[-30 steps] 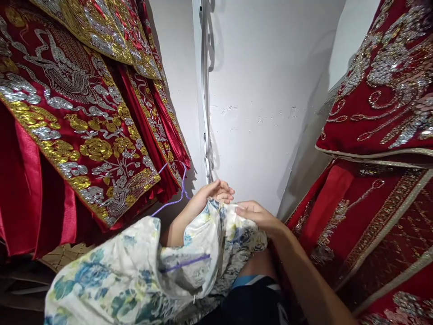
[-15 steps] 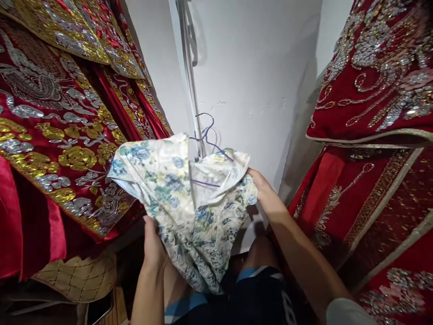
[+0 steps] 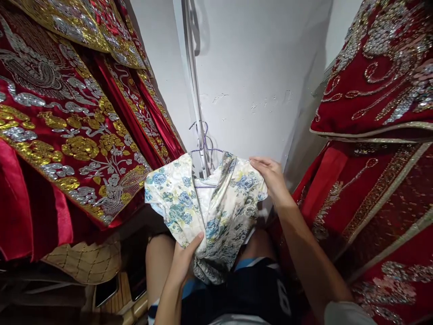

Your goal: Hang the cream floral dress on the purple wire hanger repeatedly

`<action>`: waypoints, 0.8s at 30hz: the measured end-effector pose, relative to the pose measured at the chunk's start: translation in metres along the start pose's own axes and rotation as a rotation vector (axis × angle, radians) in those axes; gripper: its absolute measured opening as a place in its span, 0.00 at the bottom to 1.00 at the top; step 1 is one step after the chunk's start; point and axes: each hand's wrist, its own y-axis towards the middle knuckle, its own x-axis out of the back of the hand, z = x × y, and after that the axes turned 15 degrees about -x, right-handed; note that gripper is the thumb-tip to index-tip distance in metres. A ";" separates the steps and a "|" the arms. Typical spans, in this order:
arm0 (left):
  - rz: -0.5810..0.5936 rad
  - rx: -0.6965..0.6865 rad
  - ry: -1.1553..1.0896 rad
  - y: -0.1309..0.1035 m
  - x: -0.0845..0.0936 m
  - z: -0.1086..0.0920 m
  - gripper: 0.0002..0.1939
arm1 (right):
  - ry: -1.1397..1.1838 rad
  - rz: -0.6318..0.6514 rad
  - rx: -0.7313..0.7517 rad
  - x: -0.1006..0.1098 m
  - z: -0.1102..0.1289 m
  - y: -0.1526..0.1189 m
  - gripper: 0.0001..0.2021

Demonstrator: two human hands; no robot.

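Note:
A white garment with blue and green flowers (image 3: 182,203) hangs on a thin purple hanger (image 3: 204,145), whose hook points up near the wall. Both shoulders now sit over the hanger's arms, and the neckline forms a V. My left hand (image 3: 184,259) grips the lower front of the garment, thumb on top and the other fingers hidden behind the cloth. My right hand (image 3: 269,174) is at the shoulder on the right side, its fingers together over the edge of the fabric.
Red garments with gold and silver sequins (image 3: 84,135) hang at the left, and more beaded red garments (image 3: 379,99) at the right. A metal pole (image 3: 191,67) stands before the white wall (image 3: 257,58). A phone (image 3: 106,291) lies at the lower left.
The garment's right-hand shoulder has been drawn over the hanger and the front lies flatter. My left hand has moved right onto the lower front; my right hand has come onto the top of the shoulder.

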 end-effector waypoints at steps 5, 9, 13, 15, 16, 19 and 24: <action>-0.022 -0.065 -0.038 -0.012 -0.007 0.032 0.39 | -0.128 -0.492 0.329 -0.021 -0.051 -0.083 0.09; 0.010 -0.142 0.039 -0.014 -0.009 0.037 0.33 | -0.117 0.192 -0.077 -0.055 -0.122 -0.136 0.09; 0.036 -0.156 0.124 -0.015 -0.006 0.033 0.28 | -0.279 0.408 -0.120 -0.061 -0.146 -0.129 0.20; 0.075 -0.141 0.157 -0.015 -0.005 0.034 0.28 | -0.331 0.476 -0.110 -0.053 -0.142 -0.120 0.21; 0.095 -0.133 0.171 -0.014 -0.004 0.035 0.29 | -0.322 0.500 -0.128 -0.049 -0.139 -0.118 0.21; 0.044 -0.120 0.201 -0.011 0.004 0.037 0.30 | -0.219 0.473 -0.223 -0.039 -0.131 -0.118 0.21; -0.563 -0.526 0.556 -0.015 0.013 0.030 0.30 | -0.341 0.536 -0.153 -0.036 -0.106 -0.126 0.19</action>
